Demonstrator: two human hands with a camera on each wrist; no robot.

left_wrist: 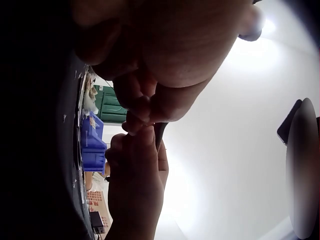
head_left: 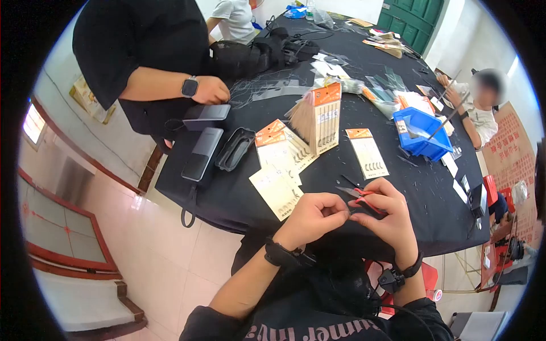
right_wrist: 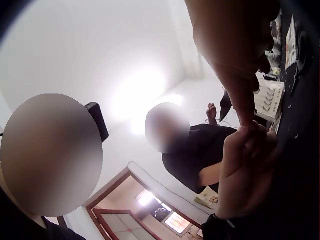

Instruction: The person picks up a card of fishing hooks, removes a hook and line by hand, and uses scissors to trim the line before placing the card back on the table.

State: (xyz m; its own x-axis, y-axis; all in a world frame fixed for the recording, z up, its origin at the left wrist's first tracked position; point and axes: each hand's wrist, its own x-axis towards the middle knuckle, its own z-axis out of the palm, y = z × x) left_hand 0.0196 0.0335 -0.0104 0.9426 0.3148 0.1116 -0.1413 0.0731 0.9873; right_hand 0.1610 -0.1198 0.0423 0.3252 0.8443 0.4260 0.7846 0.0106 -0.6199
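Note:
My left hand and right hand meet fingertip to fingertip over the front edge of the black table. A pair of scissors with red handles hangs on the right hand's fingers, its blades pointing left. Thumb and forefinger of the left hand pinch something tiny and dark; I cannot tell what it is. The right thumb and a fingertip close in on the same spot. Beyond the hands lies a card of fish hooks with an orange header. More hook cards overlap to the left of the hands.
A stack of hook cards stands upright farther back. Glasses case, dark phone-like device and a blue bin are on the table. One person stands at the left, a hand at the table; another sits at the right.

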